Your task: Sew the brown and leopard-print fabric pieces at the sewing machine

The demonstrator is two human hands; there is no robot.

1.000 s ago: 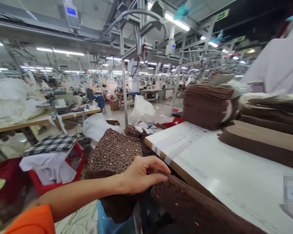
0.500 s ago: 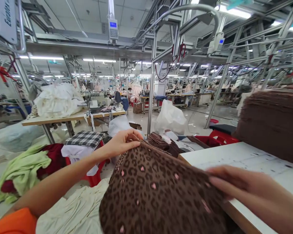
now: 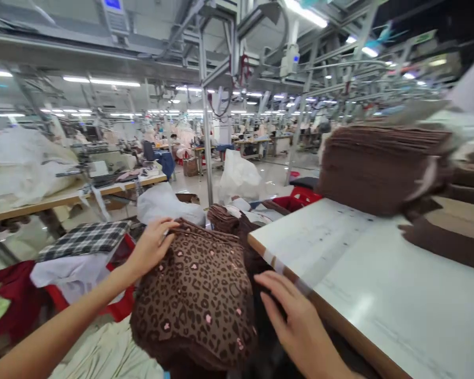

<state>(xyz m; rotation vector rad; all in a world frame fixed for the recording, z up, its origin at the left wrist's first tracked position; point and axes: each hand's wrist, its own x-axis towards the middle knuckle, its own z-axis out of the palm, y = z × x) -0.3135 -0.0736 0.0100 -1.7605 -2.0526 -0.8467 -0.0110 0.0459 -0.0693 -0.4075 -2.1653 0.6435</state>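
A pile of brown leopard-print fabric (image 3: pixel 197 295) with small pink marks lies beside the white table (image 3: pixel 379 295), at its left edge. My left hand (image 3: pixel 152 246) rests on the pile's far left edge, fingers curled over the cloth. My right hand (image 3: pixel 296 321) lies flat with its fingers stretched out against the pile's right side, between the fabric and the table edge. Darker brown cloth shows under that hand.
A tall stack of plain brown fabric pieces (image 3: pixel 379 168) stands on the table, with more brown pieces (image 3: pixel 450 242) to the right. A red bin (image 3: pixel 114 305) with plaid and white cloth sits left. Sewing stations and a steel post (image 3: pixel 206 131) stand behind.
The leopard-print cloth has come down from its raised position onto the pile. My left hand stays on its far edge. My right hand has dropped to the pile's right side.
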